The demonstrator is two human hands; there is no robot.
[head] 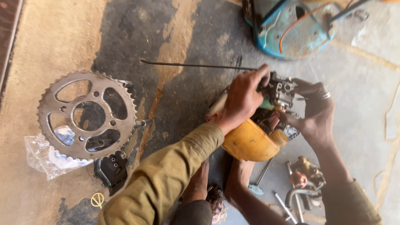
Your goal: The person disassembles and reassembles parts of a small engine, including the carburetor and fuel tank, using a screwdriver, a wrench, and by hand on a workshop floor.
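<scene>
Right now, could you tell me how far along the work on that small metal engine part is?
Done: the sprocket lies loose on the floor. In hand: the left hand and right hand grip the small metal engine part above a yellow container. Left: tools lie unused; how much work remains cannot be told.

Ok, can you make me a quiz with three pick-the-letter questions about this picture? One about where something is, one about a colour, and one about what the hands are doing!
1. Where does the big toothed sprocket lie?
A. On the ground, to the left of the hands
B. On top of the blue shell
C. In the right hand

2. What colour is the rounded container under the hands?
A. Green
B. Yellow-orange
C. White

3. What are the left hand and right hand doing?
A. Resting flat on the ground
B. Both gripping one small grey metal part
C. Holding a plastic bag

Answers: 1 A, it lies flat on the stained ground at the left. 2 B, its side shows yellow-orange. 3 B, fingers from both sides close around the part.
</scene>
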